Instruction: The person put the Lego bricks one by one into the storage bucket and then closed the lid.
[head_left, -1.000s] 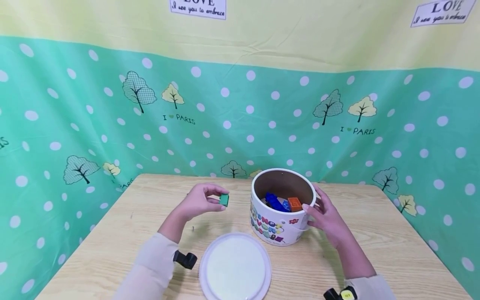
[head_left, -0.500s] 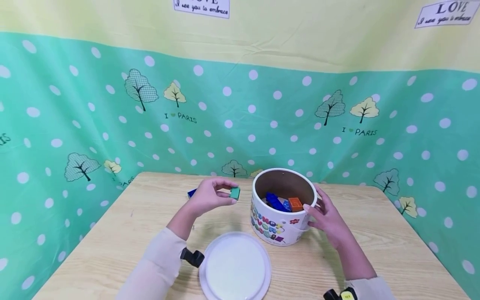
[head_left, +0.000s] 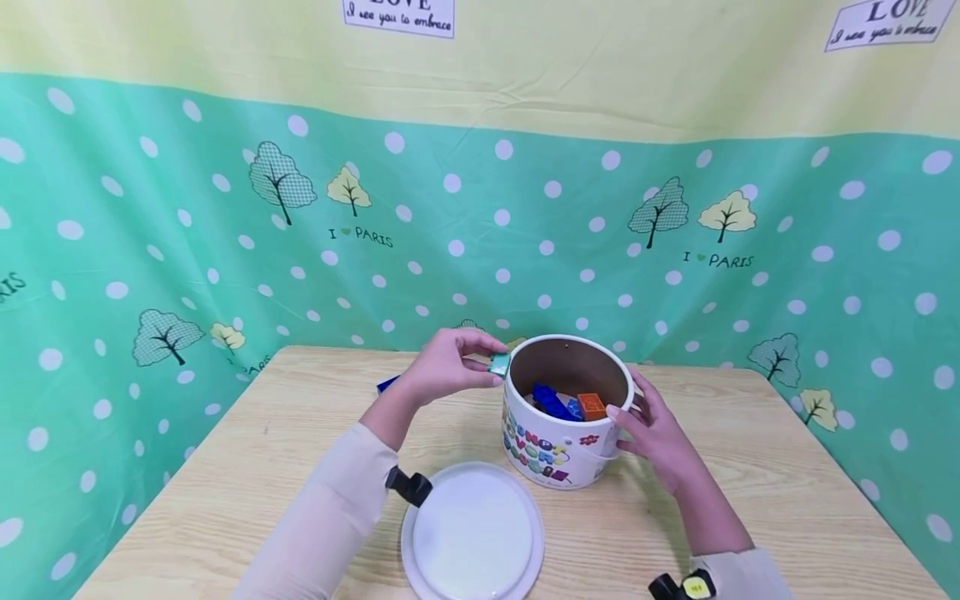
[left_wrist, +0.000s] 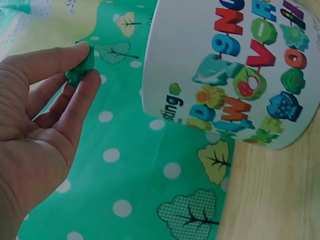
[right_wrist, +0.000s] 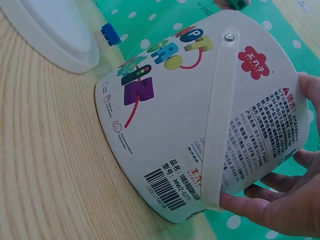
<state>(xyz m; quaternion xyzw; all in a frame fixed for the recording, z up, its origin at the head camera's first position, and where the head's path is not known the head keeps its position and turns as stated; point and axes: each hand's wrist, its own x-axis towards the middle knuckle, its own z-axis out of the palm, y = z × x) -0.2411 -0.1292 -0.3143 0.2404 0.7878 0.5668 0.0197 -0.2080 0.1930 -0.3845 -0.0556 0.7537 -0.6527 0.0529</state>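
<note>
My left hand (head_left: pixel 452 367) pinches a small green toy block (head_left: pixel 498 364) between thumb and fingertips, right beside the left rim of a white round bucket (head_left: pixel 551 458). In the left wrist view the green block (left_wrist: pixel 81 66) shows at the fingertips, apart from the bucket's printed wall (left_wrist: pixel 175 55). My right hand (head_left: pixel 658 437) grips the bucket's right side, thumb at the rim and fingers along the outer wall. Inside the bucket lie blue blocks (head_left: pixel 553 403) and an orange block (head_left: pixel 591 407); its floor is partly hidden by the front wall.
A white round lid (head_left: pixel 472 533) lies on the wooden table (head_left: pixel 787 467) in front of the bucket. Another blue block (head_left: pixel 386 384) sits on the table behind my left hand. A green dotted curtain (head_left: pixel 420 275) hangs behind the table's back edge.
My left hand has moved right and a little away from me, carrying the green block up to the bucket's rim. It uncovered the blue block on the table. My right hand stays put.
</note>
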